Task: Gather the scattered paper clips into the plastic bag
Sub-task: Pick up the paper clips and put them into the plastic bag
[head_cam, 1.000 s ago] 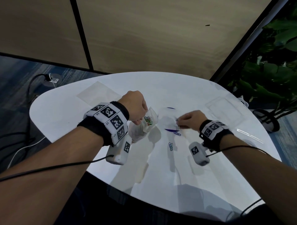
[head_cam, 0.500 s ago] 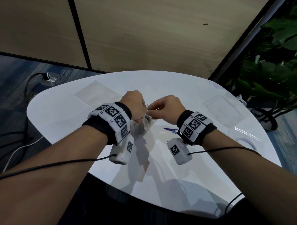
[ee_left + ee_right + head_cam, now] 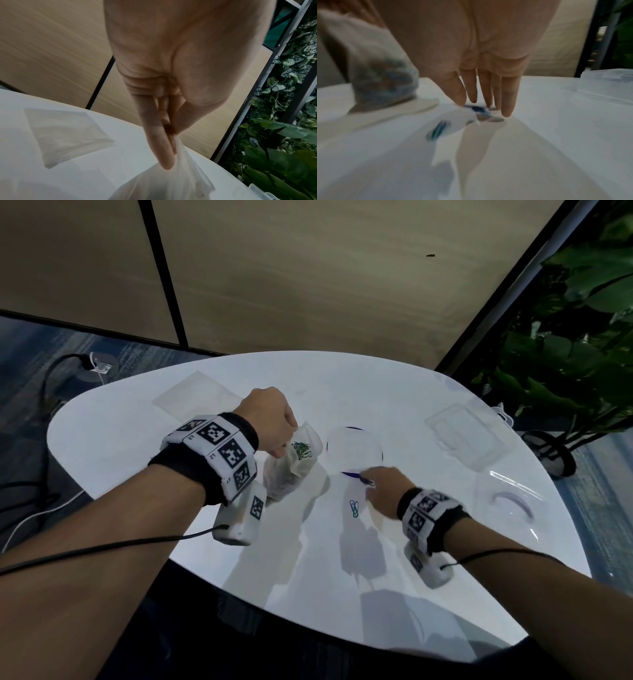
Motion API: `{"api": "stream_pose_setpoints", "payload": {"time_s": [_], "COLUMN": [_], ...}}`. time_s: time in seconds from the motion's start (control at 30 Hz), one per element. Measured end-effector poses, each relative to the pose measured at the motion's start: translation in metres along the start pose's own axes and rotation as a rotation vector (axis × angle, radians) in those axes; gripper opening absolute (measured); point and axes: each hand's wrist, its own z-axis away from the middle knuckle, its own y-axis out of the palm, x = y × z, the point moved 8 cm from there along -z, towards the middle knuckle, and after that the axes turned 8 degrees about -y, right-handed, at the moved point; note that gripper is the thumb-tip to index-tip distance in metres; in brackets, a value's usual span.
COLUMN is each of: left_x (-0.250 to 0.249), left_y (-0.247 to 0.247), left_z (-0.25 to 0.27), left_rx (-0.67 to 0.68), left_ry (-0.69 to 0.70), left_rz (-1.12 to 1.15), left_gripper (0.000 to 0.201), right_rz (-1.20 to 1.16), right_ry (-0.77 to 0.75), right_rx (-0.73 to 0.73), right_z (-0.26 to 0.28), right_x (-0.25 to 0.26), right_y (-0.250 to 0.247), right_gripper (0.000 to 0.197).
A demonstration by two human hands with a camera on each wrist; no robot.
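No readable words, brands or numbers are showing anywhere.
Only black-and-white square code markers are showing, and they are spelling nothing legible; several are wrapping the left wristband [image 3: 219,453] at about nine o'clock of the white table [image 3: 445,577]; others are circling the right wristband [image 3: 428,515] toward four o'clock; tiny characters beside them are staying too small to read.

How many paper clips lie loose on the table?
3: a pair side by side beside the right hand, one dark blue clip at its fingertips; the hand may hide more.
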Motion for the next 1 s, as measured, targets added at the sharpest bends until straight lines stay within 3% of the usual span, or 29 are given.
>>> {"api": "stream_pose_setpoints", "payload": {"time_s": [0.1, 0.27, 0.4, 0.5, 0.6, 0.7, 1.0], "left_x": [0.006, 0.011, 0.009, 0.012, 0.014, 0.015, 0.014], "left_y": [-0.007, -0.008, -0.007, -0.009, -0.009, -0.008, -0.005], "left_z": [0.001, 0.003, 0.008, 0.007, 0.005, 0.005, 0.005], "left_rx": [-0.003, -0.003, -0.002, -0.006, -0.004, 0.002, 0.013], "left_ry": [-0.011, -0.018, -0.008, -0.011, -0.016, -0.017, -0.007], "left_rz": [0.009, 0.009, -0.005, -0.007, -0.005, -0.015, -0.024], "left_gripper": [0.02, 0.022, 0.023, 0.023, 0.023, 0.023, 0.021], "right_rz": [0.001, 0.078, 0.055, -0.076, -0.339, -0.433, -0.251], "right_ry": [0.006, -0.034, 0.0, 0.101, 0.205, 0.244, 0.075], "right_rx": [0.007, -0.019, -0.075, -0.117, -0.108, -0.075, -0.084], "right_z": [0.01, 0.025, 0.02, 0.015, 0.012, 0.01, 0.008], "right_x": [0.001, 0.022, 0.033, 0.027, 0.019, 0.015, 0.029], "right_y": [0.033, 0.039, 0.026, 0.018, 0.013, 0.017, 0.022], "right_gripper": [0.023, 0.034, 0.016, 0.029, 0.013, 0.016, 0.013]}}
